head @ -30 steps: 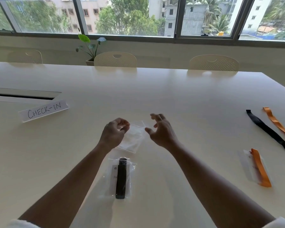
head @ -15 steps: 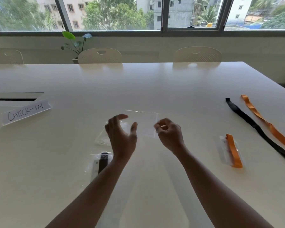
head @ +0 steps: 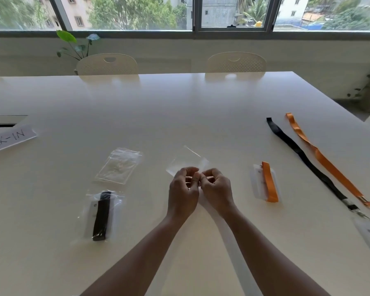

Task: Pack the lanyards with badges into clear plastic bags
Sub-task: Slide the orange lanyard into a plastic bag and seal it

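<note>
We are reaching both bare forearms forward and inward, so that our wrists are converging near the middle. Our left hand (head: 183,193) and right hand (head: 217,192) are meeting knuckle to knuckle, backs facing up. All fingers are curling under, and the 2 sets of fingertips are pinching together at the same spot between the hands.

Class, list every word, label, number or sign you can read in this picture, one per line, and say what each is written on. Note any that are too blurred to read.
"ECK-IN": handwritten on the white paper strip at the table's left edge; the picture's edge cuts off its beginning.
Small mark on the white badge in the bagged black lanyard: too small to read.
Nothing else readable.
</note>
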Action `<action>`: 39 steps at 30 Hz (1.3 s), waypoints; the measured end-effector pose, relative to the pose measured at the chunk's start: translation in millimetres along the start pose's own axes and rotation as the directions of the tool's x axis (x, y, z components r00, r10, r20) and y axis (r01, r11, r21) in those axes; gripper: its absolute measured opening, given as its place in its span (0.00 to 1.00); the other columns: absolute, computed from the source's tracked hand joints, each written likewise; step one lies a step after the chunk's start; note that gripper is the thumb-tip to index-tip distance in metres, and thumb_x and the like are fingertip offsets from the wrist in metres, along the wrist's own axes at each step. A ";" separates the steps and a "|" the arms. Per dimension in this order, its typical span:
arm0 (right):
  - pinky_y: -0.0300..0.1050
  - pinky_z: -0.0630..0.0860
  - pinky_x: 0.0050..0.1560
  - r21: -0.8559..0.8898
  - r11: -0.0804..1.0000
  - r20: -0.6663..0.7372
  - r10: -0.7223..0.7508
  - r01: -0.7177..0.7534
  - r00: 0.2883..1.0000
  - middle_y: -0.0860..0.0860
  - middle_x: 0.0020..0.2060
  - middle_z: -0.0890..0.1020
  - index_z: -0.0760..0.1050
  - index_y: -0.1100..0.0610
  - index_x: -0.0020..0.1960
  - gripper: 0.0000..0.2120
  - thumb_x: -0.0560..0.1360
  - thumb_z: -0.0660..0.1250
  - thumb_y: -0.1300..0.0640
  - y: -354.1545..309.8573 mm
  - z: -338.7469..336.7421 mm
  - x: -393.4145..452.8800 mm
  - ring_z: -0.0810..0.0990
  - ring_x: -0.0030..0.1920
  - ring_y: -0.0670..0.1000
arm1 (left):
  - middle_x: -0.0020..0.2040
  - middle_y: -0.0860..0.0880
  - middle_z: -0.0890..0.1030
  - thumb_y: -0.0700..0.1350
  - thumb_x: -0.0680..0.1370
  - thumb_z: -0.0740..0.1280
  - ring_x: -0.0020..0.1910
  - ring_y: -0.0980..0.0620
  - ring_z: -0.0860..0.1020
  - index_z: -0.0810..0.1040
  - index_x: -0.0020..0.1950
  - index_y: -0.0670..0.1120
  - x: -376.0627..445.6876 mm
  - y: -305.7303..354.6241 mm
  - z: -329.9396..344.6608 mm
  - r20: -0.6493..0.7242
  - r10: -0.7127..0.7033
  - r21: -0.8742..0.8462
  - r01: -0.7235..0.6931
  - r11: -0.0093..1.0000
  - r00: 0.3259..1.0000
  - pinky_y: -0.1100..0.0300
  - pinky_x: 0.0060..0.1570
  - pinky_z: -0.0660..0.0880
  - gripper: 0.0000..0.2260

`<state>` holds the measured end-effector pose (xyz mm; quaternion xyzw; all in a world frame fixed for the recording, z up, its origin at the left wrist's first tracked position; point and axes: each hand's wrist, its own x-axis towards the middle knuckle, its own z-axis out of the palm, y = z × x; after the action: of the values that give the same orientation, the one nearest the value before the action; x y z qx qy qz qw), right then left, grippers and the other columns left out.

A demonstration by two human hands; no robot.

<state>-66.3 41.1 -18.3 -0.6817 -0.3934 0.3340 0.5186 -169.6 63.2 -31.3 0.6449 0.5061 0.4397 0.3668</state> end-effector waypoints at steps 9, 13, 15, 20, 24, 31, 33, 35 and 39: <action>0.34 0.76 0.41 0.070 0.996 -0.007 -0.054 0.055 0.999 0.48 0.44 0.83 0.82 0.53 0.43 0.11 0.77 0.63 0.64 9.3 -2.6 -2.1 0.82 0.42 0.46 | 0.52 0.55 0.80 0.47 0.79 0.68 0.45 0.64 0.80 0.80 0.57 0.52 -1.8 -3.8 6.8 0.003 0.010 0.032 -0.010 0.999 1.000 0.71 0.46 0.75 0.07; 0.29 0.74 0.39 0.062 0.992 -0.016 -0.109 0.110 0.994 0.47 0.44 0.82 0.82 0.55 0.43 0.12 0.76 0.63 0.67 12.6 -3.7 -3.5 0.81 0.38 0.39 | 0.51 0.54 0.82 0.44 0.78 0.70 0.44 0.64 0.81 0.81 0.57 0.51 -0.3 -7.4 7.2 0.006 0.026 0.041 -0.026 0.999 1.000 0.69 0.47 0.77 0.09; 0.28 0.73 0.39 0.059 0.990 -0.028 -0.125 0.126 0.992 0.47 0.44 0.82 0.83 0.57 0.44 0.11 0.76 0.63 0.68 14.5 -4.3 -3.0 0.81 0.38 0.38 | 0.51 0.54 0.82 0.44 0.77 0.70 0.44 0.64 0.81 0.81 0.58 0.49 -0.3 -8.6 7.7 0.013 0.034 0.044 -0.034 0.998 0.999 0.70 0.46 0.77 0.10; 0.26 0.73 0.39 0.069 0.987 -0.043 -0.141 0.144 0.989 0.48 0.45 0.81 0.83 0.61 0.46 0.11 0.76 0.62 0.70 16.8 -5.1 -1.2 0.81 0.38 0.36 | 0.50 0.55 0.81 0.44 0.76 0.71 0.45 0.64 0.81 0.80 0.59 0.51 -2.1 -7.9 7.6 0.022 0.053 0.044 -0.054 0.998 0.998 0.69 0.46 0.78 0.11; 0.27 0.73 0.39 0.066 0.986 -0.040 -0.152 0.155 0.988 0.47 0.45 0.81 0.84 0.60 0.47 0.10 0.76 0.64 0.68 19.0 -5.5 -0.3 0.81 0.38 0.36 | 0.52 0.54 0.82 0.44 0.78 0.69 0.46 0.64 0.81 0.80 0.60 0.50 -2.4 -9.4 8.3 0.006 0.035 0.059 -0.035 0.998 0.999 0.66 0.50 0.79 0.11; 0.29 0.75 0.40 0.034 0.982 -0.029 -0.187 0.188 0.982 0.48 0.45 0.82 0.84 0.58 0.48 0.08 0.75 0.67 0.64 20.7 -4.5 0.3 0.82 0.40 0.41 | 0.54 0.53 0.84 0.46 0.79 0.67 0.51 0.60 0.82 0.82 0.59 0.51 -2.7 -9.8 7.5 -0.027 0.003 0.083 -0.001 0.997 1.000 0.61 0.54 0.79 0.10; 0.29 0.74 0.39 0.026 0.982 -0.033 -0.186 0.187 0.982 0.48 0.45 0.82 0.84 0.57 0.48 0.07 0.75 0.68 0.63 21.1 -4.4 0.7 0.81 0.39 0.41 | 0.50 0.55 0.85 0.46 0.79 0.67 0.48 0.61 0.83 0.83 0.56 0.52 -3.3 -8.5 7.0 -0.032 -0.011 0.075 0.013 0.997 0.999 0.60 0.51 0.80 0.08; 0.27 0.73 0.39 0.008 0.983 -0.044 -0.185 0.185 0.982 0.48 0.45 0.82 0.83 0.57 0.49 0.06 0.76 0.68 0.62 20.6 -4.2 0.6 0.81 0.38 0.41 | 0.45 0.56 0.85 0.45 0.78 0.68 0.44 0.62 0.83 0.84 0.53 0.52 -4.2 -6.1 6.1 -0.046 -0.022 0.065 0.025 0.998 0.999 0.60 0.48 0.81 0.07; 0.25 0.72 0.39 -0.012 0.984 -0.049 -0.177 0.177 0.983 0.47 0.46 0.81 0.82 0.58 0.53 0.07 0.76 0.68 0.60 18.1 -3.9 -1.5 0.80 0.39 0.40 | 0.39 0.57 0.85 0.45 0.77 0.70 0.39 0.63 0.83 0.85 0.48 0.53 -5.9 -1.6 4.1 -0.061 -0.024 0.055 0.027 0.998 0.998 0.61 0.44 0.81 0.04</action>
<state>-60.2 35.3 -34.9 -0.6541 -0.4407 0.2679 0.5534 -166.8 57.7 -35.3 0.6348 0.5372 0.4398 0.3390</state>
